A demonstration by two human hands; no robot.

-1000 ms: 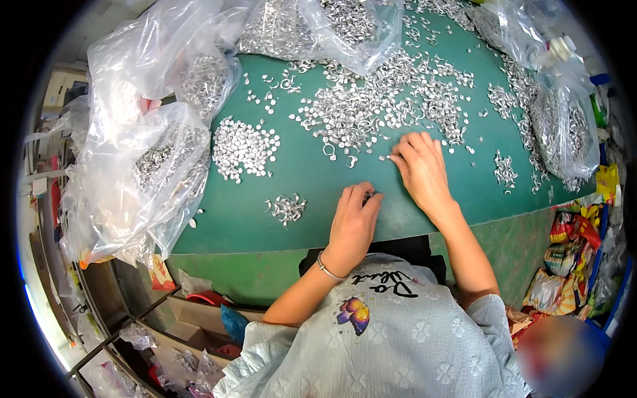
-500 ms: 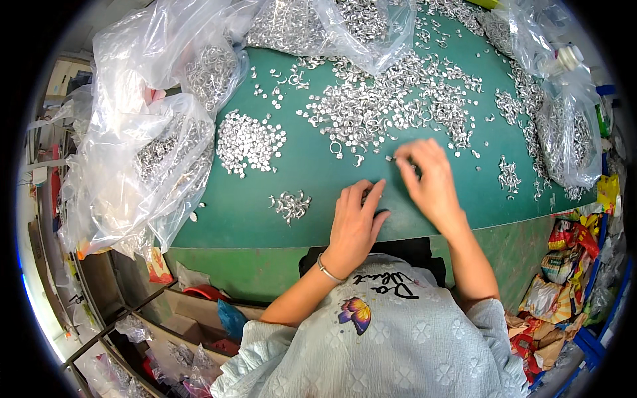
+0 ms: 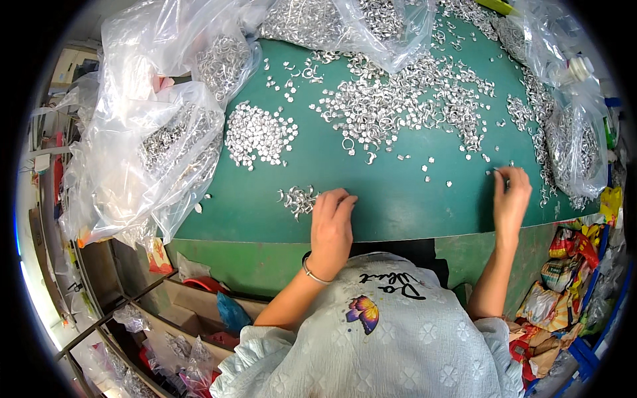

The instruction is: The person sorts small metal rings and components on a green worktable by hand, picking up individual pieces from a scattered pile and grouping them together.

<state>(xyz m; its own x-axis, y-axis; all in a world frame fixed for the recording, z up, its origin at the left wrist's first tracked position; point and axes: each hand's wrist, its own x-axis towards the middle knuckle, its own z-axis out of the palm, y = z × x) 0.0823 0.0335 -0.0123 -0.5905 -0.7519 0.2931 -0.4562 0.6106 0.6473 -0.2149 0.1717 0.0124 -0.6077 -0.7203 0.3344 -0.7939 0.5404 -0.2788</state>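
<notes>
Head view: left fisheye of the pair worn on my head. Upright, facing down and forward over my shirt (image 3: pixel 405 338) to the tabletop (image 3: pixel 398 205). Middle range: my left hand (image 3: pixel 331 224) and right hand (image 3: pixel 512 196) both well inside frame. Field wide; tabletop's near edge bows, corners black.

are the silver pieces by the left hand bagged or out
Out: the curved silver metal pieces lie loose on the green tabletop, beside the left hand.

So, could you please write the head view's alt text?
A person's left hand is beside a small pile of metal pieces on a green table; the right hand is farther right. Larger piles and clear bags lie beyond.
</notes>
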